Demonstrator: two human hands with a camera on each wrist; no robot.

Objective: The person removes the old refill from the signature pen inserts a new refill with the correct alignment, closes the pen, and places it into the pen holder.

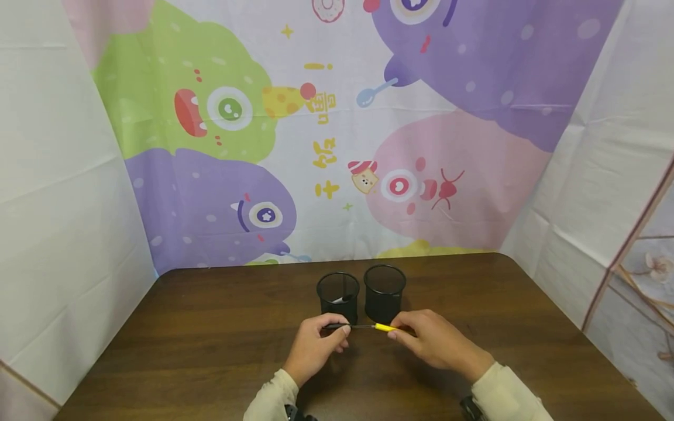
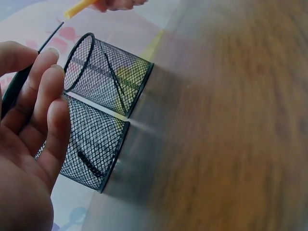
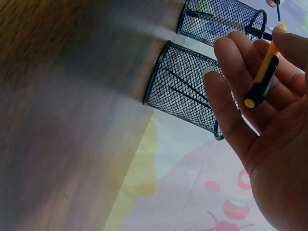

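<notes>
My left hand pinches a slim tool with a black handle between thumb and fingers. Its thin metal shaft points right, the tip right at the end of a yellow-and-black handle. That handle is pinched by my right hand between thumb and index finger, the other fingers loosely extended. Both hands are held in front of two black mesh cups, a left cup and a right cup.
Inside the left cup lies a white-and-black item. Thin dark rods show through the mesh of the right cup. The cups stand side by side on a brown wooden table, before a printed cartoon curtain.
</notes>
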